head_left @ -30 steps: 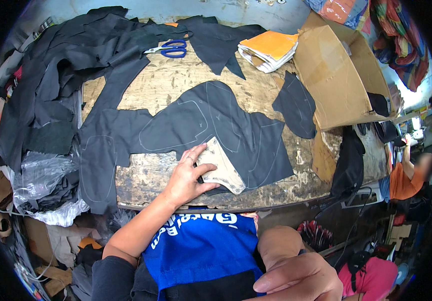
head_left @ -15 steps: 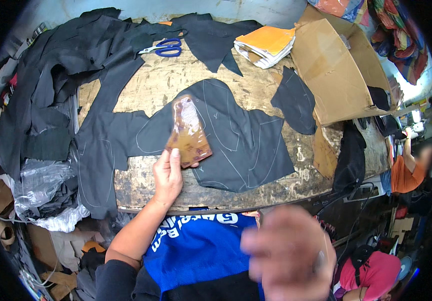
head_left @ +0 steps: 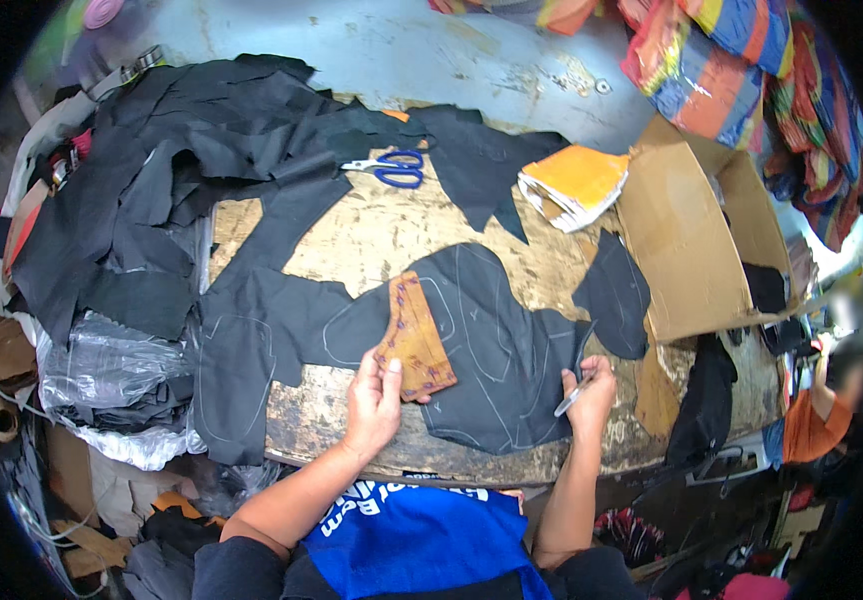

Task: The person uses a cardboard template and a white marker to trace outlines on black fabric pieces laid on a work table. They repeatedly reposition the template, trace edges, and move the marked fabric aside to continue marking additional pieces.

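Note:
My left hand [head_left: 376, 400] is closed on the lower left edge of a brown pattern template [head_left: 419, 345], with dark marks along its edges. The template lies over or just above a piece of black leather-like material [head_left: 481, 300] that carries thin pale outlines. At the right edge of that piece, my right hand [head_left: 591, 390] is closed around a slim silver pen [head_left: 571, 395]. Its fingers also meet the material's edge, which looks slightly raised there; I cannot tell whether they grip it. Another outlined black part [head_left: 236, 375] extends to the left.
Blue-handled scissors [head_left: 398, 170] lie toward the back of the worn wooden table [head_left: 351, 235]. Black material [head_left: 151, 170] is heaped at the left. An orange-and-white folded packet [head_left: 576, 185] sits beside an open cardboard box [head_left: 681, 230]. A person in orange [head_left: 816, 430] is at far right.
My right hand has moved from the near edge up to the material's right side, with the pen now visible. The template has turned and lost its glare. The view has tilted upward.

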{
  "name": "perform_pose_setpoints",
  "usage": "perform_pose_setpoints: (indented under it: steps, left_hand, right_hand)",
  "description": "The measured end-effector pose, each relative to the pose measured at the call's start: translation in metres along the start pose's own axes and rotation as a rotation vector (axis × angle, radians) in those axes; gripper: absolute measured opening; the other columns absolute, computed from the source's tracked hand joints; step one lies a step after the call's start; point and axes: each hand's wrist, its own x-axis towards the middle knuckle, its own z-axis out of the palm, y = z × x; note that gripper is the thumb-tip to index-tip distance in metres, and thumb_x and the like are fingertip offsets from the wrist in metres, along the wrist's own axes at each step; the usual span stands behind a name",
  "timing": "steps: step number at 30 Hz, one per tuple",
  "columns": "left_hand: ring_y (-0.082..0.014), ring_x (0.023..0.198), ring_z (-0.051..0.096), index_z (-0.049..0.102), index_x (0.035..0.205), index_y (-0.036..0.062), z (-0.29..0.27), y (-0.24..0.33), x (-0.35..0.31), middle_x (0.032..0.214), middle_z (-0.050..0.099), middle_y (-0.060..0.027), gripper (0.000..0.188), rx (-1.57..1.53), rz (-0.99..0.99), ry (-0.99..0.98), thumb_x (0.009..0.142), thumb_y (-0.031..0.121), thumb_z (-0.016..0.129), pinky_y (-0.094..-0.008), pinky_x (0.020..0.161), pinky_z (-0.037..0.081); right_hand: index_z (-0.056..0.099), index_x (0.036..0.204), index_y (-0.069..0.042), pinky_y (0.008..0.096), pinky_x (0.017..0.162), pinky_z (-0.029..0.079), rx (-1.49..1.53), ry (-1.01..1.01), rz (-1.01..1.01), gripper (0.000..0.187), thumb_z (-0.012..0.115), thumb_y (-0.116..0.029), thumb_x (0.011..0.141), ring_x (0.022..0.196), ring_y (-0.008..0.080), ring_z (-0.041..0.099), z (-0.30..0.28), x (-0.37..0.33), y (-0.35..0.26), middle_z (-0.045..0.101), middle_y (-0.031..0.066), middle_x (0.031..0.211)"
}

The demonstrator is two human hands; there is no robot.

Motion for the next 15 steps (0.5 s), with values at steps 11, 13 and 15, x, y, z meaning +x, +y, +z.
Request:
perform_pose_setpoints:
  steps: [11, 13, 15]
  left_hand:
    - [-0.0133, 0.075, 0.065, 0.047, 0.122, -0.0046, 0.002, 0.004, -0.007, 0.090, 0.066, -0.0088, 0.029, 0.240, 0.106, -0.096, 0.097, 0.011, 0.047, -0.0259, 0.063, 0.054]
    - [-0.0117, 0.074, 0.064, 0.054, 0.118, -0.0038, 0.002, 0.010, -0.011, 0.085, 0.068, -0.0100, 0.031, 0.391, -0.046, -0.176, 0.093, 0.015, 0.056, -0.0254, 0.064, 0.052]
    - [-0.0106, 0.076, 0.064, 0.057, 0.115, -0.0018, -0.002, 0.020, -0.007, 0.086, 0.068, -0.0075, 0.029, 0.364, -0.068, -0.240, 0.091, 0.015, 0.060, -0.0257, 0.068, 0.052]
  right_hand:
    - [0.054, 0.097, -0.005, 0.0318, 0.075, 0.045, 0.509, -0.131, -0.138, 0.044, 0.082, -0.004, 0.063, 0.085, 0.0181, 0.057, 0.019, -0.015, -0.062, 0.060, 0.0059, 0.093]
    - [0.050, 0.099, -0.007, 0.0247, 0.069, 0.045, 0.817, -0.501, 0.038, 0.047, 0.082, -0.002, 0.064, 0.080, 0.0112, 0.055, 0.039, -0.041, -0.087, 0.059, 0.0024, 0.090]
    - [0.043, 0.098, -0.007, 0.0183, 0.064, 0.041, 1.076, -0.645, 0.097, 0.046, 0.078, 0.003, 0.070, 0.074, 0.0060, 0.050, 0.051, -0.051, -0.098, 0.053, -0.0007, 0.083]
